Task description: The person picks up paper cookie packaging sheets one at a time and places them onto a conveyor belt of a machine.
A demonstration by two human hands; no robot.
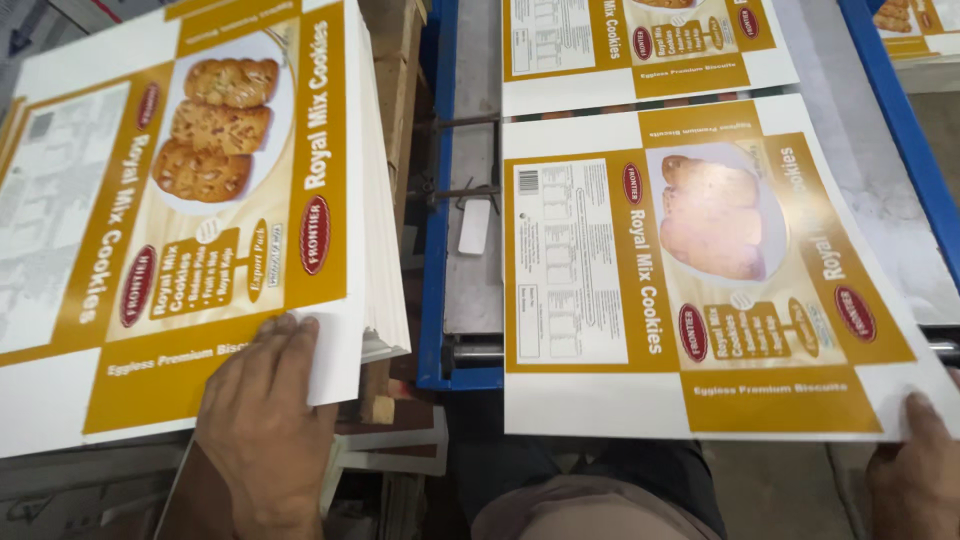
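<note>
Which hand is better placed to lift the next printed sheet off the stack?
Left, probably. The left hand already rests on the near corner of the stack of printed sheets. The right hand grips the single sheet lying on the blue-framed machine table.

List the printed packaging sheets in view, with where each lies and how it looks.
Stack of sheets: left, under left hand; white and mustard, biscuit photo.
Single sheet: right on machine bed, right hand at its corner; same colours.
Further sheet: top, partly cut off.
</note>
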